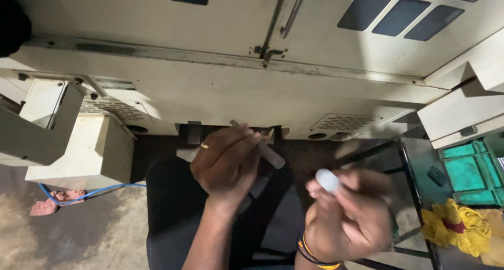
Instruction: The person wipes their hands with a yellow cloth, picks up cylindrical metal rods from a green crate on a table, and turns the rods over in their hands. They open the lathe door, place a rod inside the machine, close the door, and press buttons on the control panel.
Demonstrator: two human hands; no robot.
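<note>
My left hand (226, 162) is closed around a grey metal rod (270, 154), which sticks out above and below my fingers at a slant. A gold ring sits on one finger of that hand. My right hand (349, 212) is lower and to the right, pinching a small white rounded piece (328, 180) between thumb and fingertips. The white piece is a short way from the rod's lower end and does not touch it. Orange and black bands circle my right wrist.
A large cream machine housing (220, 86) with vents and dark windows fills the top. A cream box (79, 149) stands at left above a blue cable (89, 193) and a pink rag. A green tray (472, 173) and yellow cloth (451, 225) lie at right.
</note>
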